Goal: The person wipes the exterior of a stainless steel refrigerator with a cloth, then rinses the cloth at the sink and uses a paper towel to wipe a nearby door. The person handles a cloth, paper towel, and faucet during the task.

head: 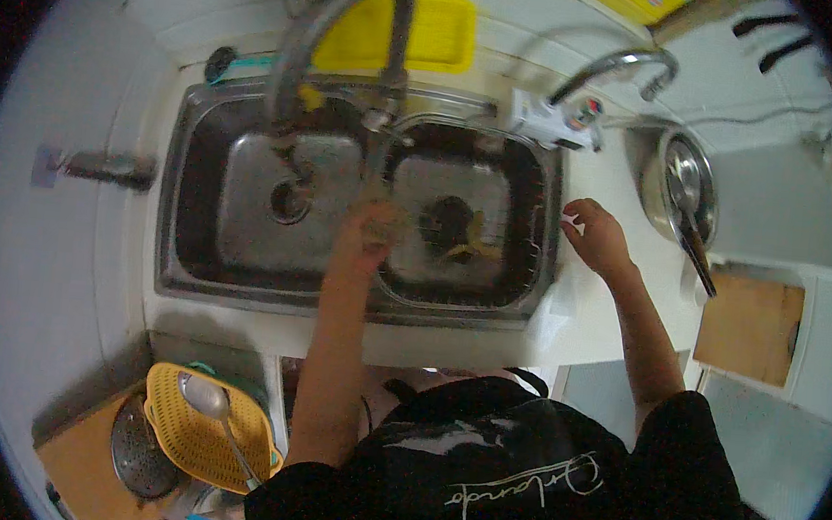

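Observation:
My left hand is over the divider of the double-bowl stainless steel sink. Its fingers close around a blurred, pale yellowish-green item that I cannot identify. My right hand hovers at the sink's right rim, with a small white item between thumb and fingers. Yellowish peel-like scraps lie in the right bowl near a dark round shape, perhaps the drain. A large curved faucet arches over the left bowl, blurred.
Behind the sink lies a yellow tray. A second, chrome faucet rises by a white device. A metal bowl with utensils stands at right. Lower left are a yellow plastic basket holding a ladle and a perforated metal piece.

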Action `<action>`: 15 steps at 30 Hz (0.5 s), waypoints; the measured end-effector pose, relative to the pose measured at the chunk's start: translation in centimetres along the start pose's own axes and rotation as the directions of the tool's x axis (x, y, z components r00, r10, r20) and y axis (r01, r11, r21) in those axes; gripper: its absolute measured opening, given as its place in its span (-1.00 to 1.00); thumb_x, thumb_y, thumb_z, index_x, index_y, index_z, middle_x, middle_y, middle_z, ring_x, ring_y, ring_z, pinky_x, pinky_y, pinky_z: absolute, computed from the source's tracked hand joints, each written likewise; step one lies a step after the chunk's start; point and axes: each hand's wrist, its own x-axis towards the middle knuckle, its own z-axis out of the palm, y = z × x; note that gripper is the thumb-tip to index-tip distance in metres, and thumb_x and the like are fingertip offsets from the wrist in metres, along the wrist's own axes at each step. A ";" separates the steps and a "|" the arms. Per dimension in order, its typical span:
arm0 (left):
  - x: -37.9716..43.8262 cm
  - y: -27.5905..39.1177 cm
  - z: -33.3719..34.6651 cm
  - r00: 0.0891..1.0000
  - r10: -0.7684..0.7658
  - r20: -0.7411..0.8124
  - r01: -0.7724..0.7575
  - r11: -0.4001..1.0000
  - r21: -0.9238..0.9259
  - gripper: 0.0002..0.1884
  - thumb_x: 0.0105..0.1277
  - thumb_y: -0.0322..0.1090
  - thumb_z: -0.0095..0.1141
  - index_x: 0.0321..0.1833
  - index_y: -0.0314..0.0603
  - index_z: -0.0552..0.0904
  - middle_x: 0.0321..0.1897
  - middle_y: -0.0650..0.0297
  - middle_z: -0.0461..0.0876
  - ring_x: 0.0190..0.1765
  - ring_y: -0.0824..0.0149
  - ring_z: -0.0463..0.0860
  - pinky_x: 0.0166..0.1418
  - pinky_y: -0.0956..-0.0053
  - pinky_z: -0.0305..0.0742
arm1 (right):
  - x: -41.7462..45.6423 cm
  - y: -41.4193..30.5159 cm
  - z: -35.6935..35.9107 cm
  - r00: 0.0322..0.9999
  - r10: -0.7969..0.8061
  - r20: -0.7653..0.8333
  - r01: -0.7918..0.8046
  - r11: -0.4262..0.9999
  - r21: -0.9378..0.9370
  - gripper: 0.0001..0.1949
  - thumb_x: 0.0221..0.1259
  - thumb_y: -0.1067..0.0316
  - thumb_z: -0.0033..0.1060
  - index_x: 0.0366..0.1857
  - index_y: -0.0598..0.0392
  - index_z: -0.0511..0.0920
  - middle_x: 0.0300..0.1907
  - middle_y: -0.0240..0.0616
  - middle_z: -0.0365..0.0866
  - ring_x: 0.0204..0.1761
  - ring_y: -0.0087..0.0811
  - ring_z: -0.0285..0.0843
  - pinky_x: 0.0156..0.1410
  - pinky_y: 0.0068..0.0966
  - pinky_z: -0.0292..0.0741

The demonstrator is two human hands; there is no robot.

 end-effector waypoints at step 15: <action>2.3 -3.4 2.0 0.991 0.070 -0.113 -0.110 0.910 -0.400 -0.76 0.08 -0.42 -0.01 -0.19 -0.36 0.40 -0.43 0.11 0.48 -0.43 0.32 0.51 -0.46 0.55 0.49 | -10.8 1.7 3.2 0.957 0.246 0.156 -0.225 0.964 -0.139 -0.10 -0.31 0.00 0.37 0.19 0.07 0.06 0.19 -0.02 0.08 0.13 -0.05 0.22 0.13 -0.28 0.33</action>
